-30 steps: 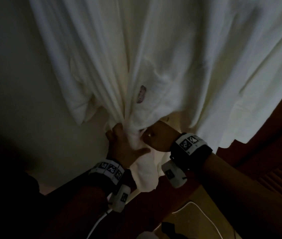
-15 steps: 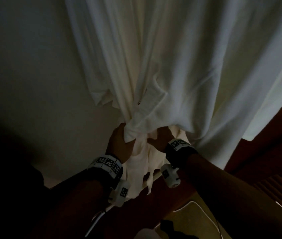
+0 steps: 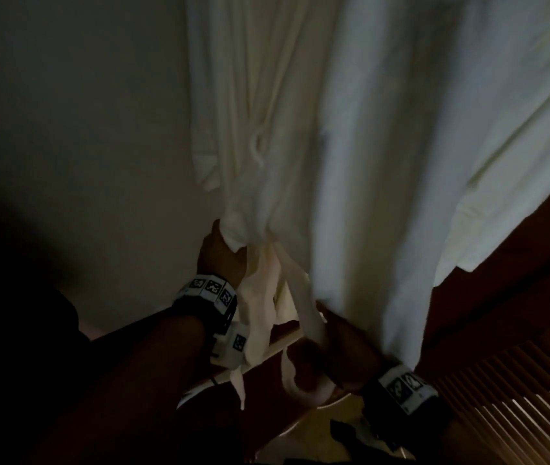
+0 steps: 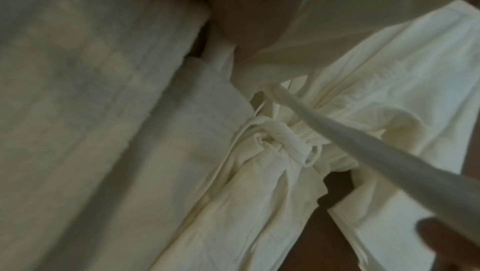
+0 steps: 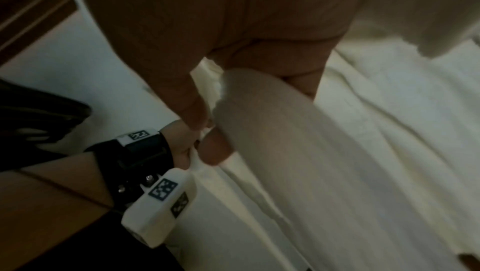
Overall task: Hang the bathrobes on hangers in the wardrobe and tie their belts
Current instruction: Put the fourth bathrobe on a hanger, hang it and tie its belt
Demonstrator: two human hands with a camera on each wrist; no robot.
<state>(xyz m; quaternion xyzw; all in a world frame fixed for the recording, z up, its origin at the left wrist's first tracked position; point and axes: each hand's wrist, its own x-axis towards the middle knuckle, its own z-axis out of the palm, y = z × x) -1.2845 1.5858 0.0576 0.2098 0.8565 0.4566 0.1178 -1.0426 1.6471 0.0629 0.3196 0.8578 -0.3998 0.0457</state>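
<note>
A white bathrobe [image 3: 384, 135] hangs in long folds in front of me, in dim light. My left hand [image 3: 220, 253] grips a bunch of its fabric at waist height. From there the white belt [image 3: 307, 307] runs down and to the right. My right hand [image 3: 330, 360] holds the belt's end, pulled taut and low, partly hidden by the robe's hem. In the left wrist view a knot [image 4: 283, 142] sits in the gathered cloth, and the taut belt strand [image 4: 376, 152] crosses to the lower right. The right wrist view shows the belt [image 5: 272, 123] in my fingers.
A plain pale wall [image 3: 82, 129] fills the left. Dark wooden wardrobe parts and a slatted panel [image 3: 508, 397] lie at the lower right. A light wooden bar [image 3: 277, 344] crosses behind the belt. More white fabric [image 5: 389, 131] hangs to the right.
My right hand has dropped down and to the right, drawing the belt out taut. My left hand stays gripping the bunched fabric. The view has shifted left, so the robe sits further right.
</note>
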